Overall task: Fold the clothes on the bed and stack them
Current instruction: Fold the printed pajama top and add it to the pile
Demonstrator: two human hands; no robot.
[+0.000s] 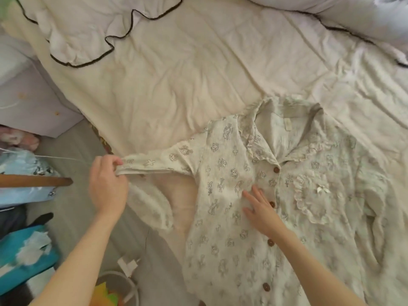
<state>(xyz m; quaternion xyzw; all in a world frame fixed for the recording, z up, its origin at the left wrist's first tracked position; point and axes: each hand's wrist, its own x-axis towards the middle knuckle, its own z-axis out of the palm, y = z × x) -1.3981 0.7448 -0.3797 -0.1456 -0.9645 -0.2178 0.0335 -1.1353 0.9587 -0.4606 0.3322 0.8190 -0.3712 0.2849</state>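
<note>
A cream pyjama shirt [223, 228] with small printed figures, brown buttons and a ruffled collar lies front-up on the bed [176, 74]. Its one sleeve [159, 162] stretches out to the left past the bed's edge. My left hand [107, 184] pinches the cuff of that sleeve and holds it taut. My right hand [260, 208] rests flat on the shirt's front, fingers straight and spread, just left of the button row. A lace-trimmed chest pocket [313, 199] with a small bow sits to the right of the buttons.
A cream quilt with dark-edged ruffles [88, 40] lies bunched at the bed's top left, and a pale pillow [353, 16] at the top right. Beside the bed on the floor are blue bags [22, 261], a wooden handle [35, 182] and a round bin [119, 290].
</note>
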